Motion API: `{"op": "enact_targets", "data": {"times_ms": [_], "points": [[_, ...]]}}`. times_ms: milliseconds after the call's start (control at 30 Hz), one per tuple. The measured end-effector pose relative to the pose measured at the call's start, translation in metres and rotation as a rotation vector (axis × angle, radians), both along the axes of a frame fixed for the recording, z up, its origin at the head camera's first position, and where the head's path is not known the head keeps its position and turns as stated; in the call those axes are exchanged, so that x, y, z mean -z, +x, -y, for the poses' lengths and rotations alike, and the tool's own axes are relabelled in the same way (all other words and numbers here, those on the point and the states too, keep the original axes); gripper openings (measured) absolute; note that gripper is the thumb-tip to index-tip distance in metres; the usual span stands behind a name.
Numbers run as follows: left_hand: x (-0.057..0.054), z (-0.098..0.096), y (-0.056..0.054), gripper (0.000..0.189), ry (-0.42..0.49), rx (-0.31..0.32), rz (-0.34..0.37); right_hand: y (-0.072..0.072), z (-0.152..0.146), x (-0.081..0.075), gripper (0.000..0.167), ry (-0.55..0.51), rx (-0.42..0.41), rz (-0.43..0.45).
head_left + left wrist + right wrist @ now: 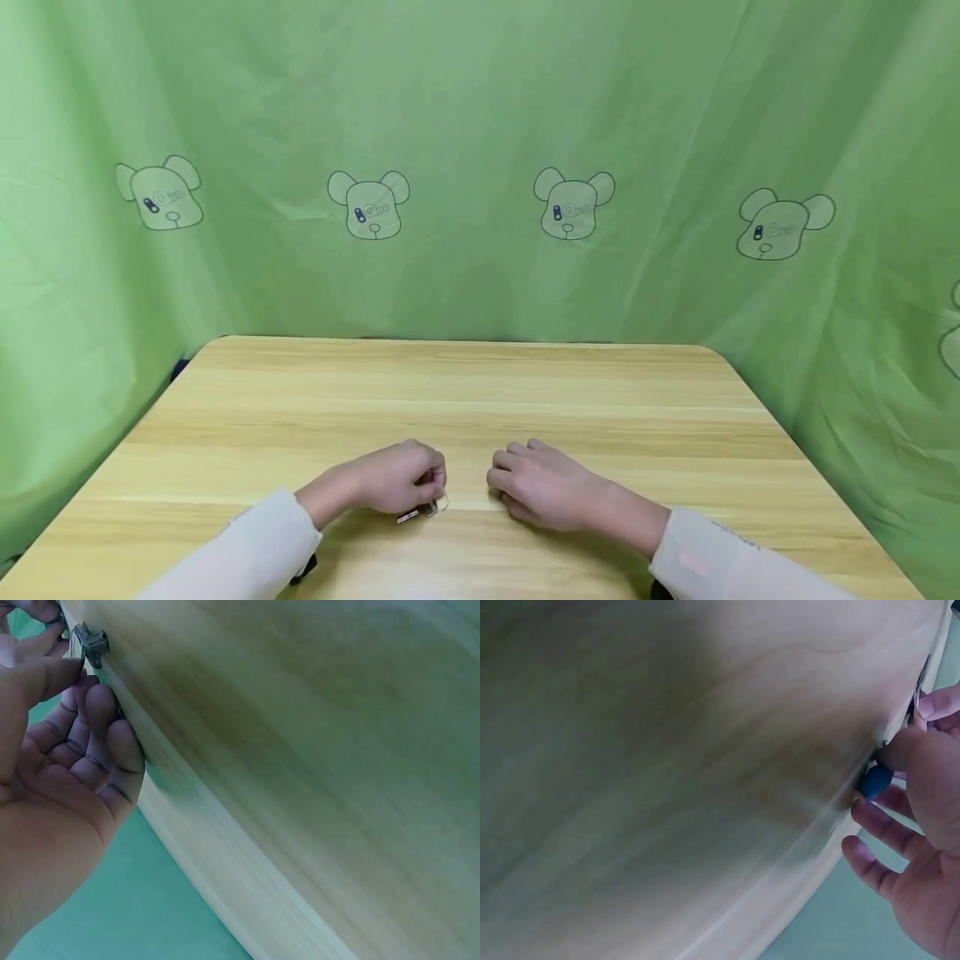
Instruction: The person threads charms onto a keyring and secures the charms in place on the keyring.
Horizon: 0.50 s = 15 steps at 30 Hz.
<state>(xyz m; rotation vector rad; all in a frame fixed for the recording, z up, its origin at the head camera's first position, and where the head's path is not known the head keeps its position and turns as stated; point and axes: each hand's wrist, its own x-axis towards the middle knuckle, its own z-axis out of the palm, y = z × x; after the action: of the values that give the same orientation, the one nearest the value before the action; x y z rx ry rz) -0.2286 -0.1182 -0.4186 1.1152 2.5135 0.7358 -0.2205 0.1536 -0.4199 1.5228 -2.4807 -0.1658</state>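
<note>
Fingers [435, 460] of the left hand [396, 479] pinch one bunch of small silvery metal pieces [407, 517] with one thin wire ring [447, 502], low over the pale wood-grain tabletop [480, 392], knuckles up. Opposite, the right hand [543, 486] arches palm down, fingertips tucked from sight. Four whole bear-head outlines [372, 208] and one cut-off outline mark the green cloth [480, 83] behind. From the left wrist, thumb and forefinger hold the bunch, other fingers loosely bent. From the right wrist, fingers grip one rounded blue object [875, 781].
</note>
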Motion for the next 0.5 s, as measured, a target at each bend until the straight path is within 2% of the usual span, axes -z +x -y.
{"op": "enact_targets", "data": {"times_ms": [100,267,367,500], "points": [[-0.0007,0.0005,0.0000,0.017,0.004,-0.001,0.002,-0.0007,0.0001,-0.0012,0.006,0.018,0.003,-0.029],[-0.0003,0.0015,-0.0018,0.016,-0.007,0.001,-0.019,-0.0012,-0.0017,-0.0013,0.003,0.048,0.034,-0.020],[0.0008,0.0023,-0.0026,0.015,0.018,-0.016,0.022,-0.0030,-0.0035,0.0001,0.004,0.032,0.038,-0.001],[0.0016,0.0039,-0.0034,0.015,0.066,-0.045,0.064,-0.0060,-0.0048,0.0000,0.003,-0.045,0.038,0.055]]}}
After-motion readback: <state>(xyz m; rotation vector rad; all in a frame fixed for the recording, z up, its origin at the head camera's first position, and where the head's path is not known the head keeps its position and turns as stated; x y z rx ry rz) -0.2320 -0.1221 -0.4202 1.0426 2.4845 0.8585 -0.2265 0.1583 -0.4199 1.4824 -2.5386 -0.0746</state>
